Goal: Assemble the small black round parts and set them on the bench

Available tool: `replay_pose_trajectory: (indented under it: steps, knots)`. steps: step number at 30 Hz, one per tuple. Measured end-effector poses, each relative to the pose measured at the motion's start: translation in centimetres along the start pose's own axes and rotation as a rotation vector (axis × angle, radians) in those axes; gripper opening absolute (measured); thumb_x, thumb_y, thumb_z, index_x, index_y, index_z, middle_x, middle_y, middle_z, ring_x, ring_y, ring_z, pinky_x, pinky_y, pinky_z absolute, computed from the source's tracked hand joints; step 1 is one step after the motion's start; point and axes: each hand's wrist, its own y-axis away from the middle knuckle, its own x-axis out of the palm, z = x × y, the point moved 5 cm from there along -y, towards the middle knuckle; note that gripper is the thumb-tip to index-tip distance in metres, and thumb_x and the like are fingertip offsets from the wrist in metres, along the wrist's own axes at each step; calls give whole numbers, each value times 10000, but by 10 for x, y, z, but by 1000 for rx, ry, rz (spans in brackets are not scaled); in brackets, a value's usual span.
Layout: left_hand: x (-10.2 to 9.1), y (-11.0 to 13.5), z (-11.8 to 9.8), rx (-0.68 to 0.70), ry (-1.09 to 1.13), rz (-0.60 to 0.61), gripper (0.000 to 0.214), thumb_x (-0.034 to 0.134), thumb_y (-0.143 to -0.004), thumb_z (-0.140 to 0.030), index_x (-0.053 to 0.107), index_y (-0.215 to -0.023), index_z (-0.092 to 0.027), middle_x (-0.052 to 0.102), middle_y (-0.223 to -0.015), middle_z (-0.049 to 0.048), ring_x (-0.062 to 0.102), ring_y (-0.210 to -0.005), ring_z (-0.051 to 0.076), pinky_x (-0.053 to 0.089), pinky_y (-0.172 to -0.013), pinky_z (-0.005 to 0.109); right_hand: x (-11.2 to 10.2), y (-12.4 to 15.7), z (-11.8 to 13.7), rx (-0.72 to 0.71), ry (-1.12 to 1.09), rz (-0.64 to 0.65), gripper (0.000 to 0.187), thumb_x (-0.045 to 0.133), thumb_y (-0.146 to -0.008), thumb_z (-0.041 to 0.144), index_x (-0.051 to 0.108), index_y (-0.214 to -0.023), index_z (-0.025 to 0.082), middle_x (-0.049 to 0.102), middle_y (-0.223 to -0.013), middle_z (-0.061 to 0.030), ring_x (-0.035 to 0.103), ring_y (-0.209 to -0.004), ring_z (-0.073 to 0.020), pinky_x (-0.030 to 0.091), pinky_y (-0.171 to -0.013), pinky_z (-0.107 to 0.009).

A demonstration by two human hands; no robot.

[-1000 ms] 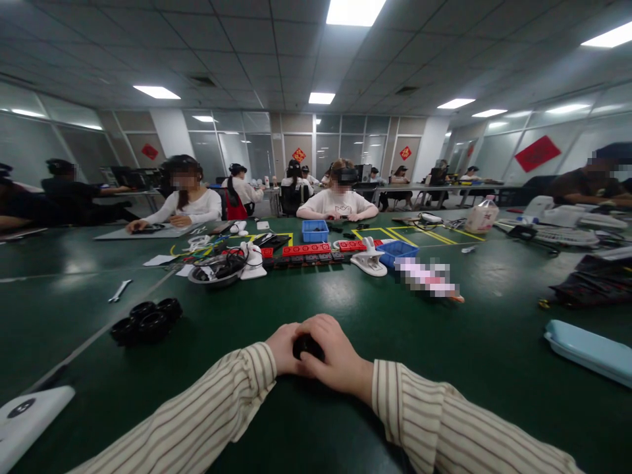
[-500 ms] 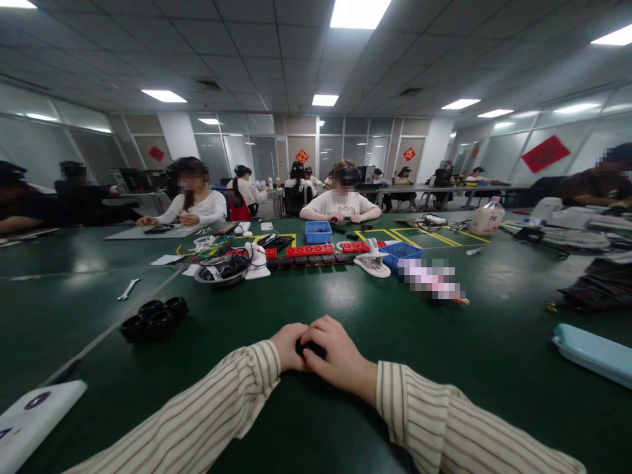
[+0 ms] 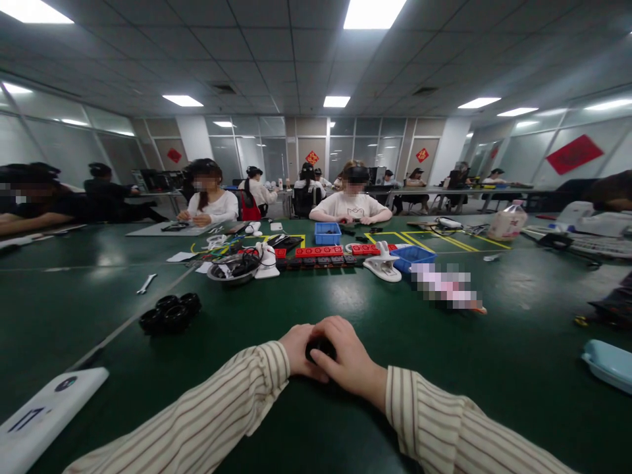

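A small black round part [image 3: 320, 349] sits between my two hands, low over the green table; fingers cover most of it. My left hand [image 3: 297, 350] is closed around it from the left. From above and the right, my right hand [image 3: 349, 354] grips it, with the thumb across its near side and the fingers curled over the far side. Ahead and to the left stands a cluster of several black round, hollow-looking parts [image 3: 170, 313], apart from both hands.
A wrench [image 3: 147, 284] and a white case [image 3: 52, 421] lie to the left. Across the middle are a metal bowl of cables [image 3: 231, 276], red-and-black power strips [image 3: 320, 257], a white clip stand [image 3: 384, 265] and blue bins [image 3: 328, 233]. Far right is a light-blue case [image 3: 608, 365]. A person [image 3: 351, 201] sits opposite.
The whole view has shifted, so the table things appear farther right. My right hand has turned slightly on the black part, whose round top shows more now. Both hands keep hold.
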Motion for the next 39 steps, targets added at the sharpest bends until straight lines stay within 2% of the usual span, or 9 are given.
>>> replay_pose_trajectory:
  steps: [6, 11, 16, 21, 24, 26, 29, 33, 39]
  knots:
    - [1, 3, 1, -2, -145, -93, 482, 717, -550, -475, 609, -923, -190, 628, -836, -1, 586, -776, 202, 453, -725, 277, 5, 0, -9, 97, 65, -4, 241, 599, -745, 326, 488, -870, 153, 511, -846, -45, 441, -795, -185, 371, -730, -339]
    - [2, 1, 4, -2, -195, -152, 332, 722, -528, -394, 566, -709, -164, 553, -707, -22, 541, -682, 164, 423, -661, 247, 10, 0, -5, 146, 113, 60, 133, 610, -726, 211, 494, -766, 161, 498, -831, -35, 441, -807, -179, 372, -739, -329]
    - [3, 1, 8, -2, -158, -124, 274, 724, -528, -311, 507, -608, -163, 486, -656, -47, 501, -658, 132, 395, -639, 222, 11, 1, -3, 79, 47, 51, 47, 553, -737, 136, 529, -766, 164, 517, -841, -37, 456, -824, -173, 368, -759, -328]
    - [5, 1, 9, 44, -190, -105, 234, 732, -523, -253, 534, -606, -160, 485, -643, -48, 496, -664, 133, 385, -647, 228, 12, 2, 3, -59, -72, 98, 178, 452, -651, 35, 540, -722, 174, 546, -790, -19, 473, -812, -162, 365, -768, -321]
    - [4, 1, 7, 52, -233, -98, 240, 745, -507, -247, 542, -604, -161, 510, -648, -42, 511, -676, 143, 395, -663, 235, 12, 2, 6, -93, -139, 114, 233, 418, -594, 24, 531, -729, 177, 547, -801, -19, 476, -821, -163, 369, -775, -320]
    - [4, 1, 5, 31, -253, -79, 247, 746, -515, -274, 555, -627, -165, 535, -667, -35, 526, -686, 152, 407, -672, 244, 10, 2, 5, -92, -154, 96, 236, 422, -616, 43, 535, -771, 181, 546, -834, -29, 472, -840, -173, 371, -787, -331]
    - [1, 1, 0, 37, -241, -72, 332, 744, -530, -360, 600, -767, -177, 590, -778, -13, 554, -751, 180, 421, -708, 269, 5, 0, 2, -32, -136, 49, 187, 476, -688, 115, 536, -853, 179, 532, -908, -51, 459, -881, -192, 368, -808, -354]
    - [0, 2, -4, 69, -207, -71, 525, 730, -529, -484, 587, -941, -191, 614, -861, 0, 564, -770, 196, 427, -726, 287, 5, -2, -7, 116, -27, 42, 137, 580, -725, 223, 516, -832, 167, 508, -862, -45, 441, -821, -189, 374, -758, -348]
    - [-2, 3, 0, -62, -304, -150, 321, 700, -592, -400, 590, -783, -167, 580, -721, -5, 543, -703, 179, 408, -663, 267, 7, -4, -20, 232, 113, 27, 148, 635, -718, 222, 510, -775, 166, 501, -827, -31, 443, -804, -183, 374, -738, -339]
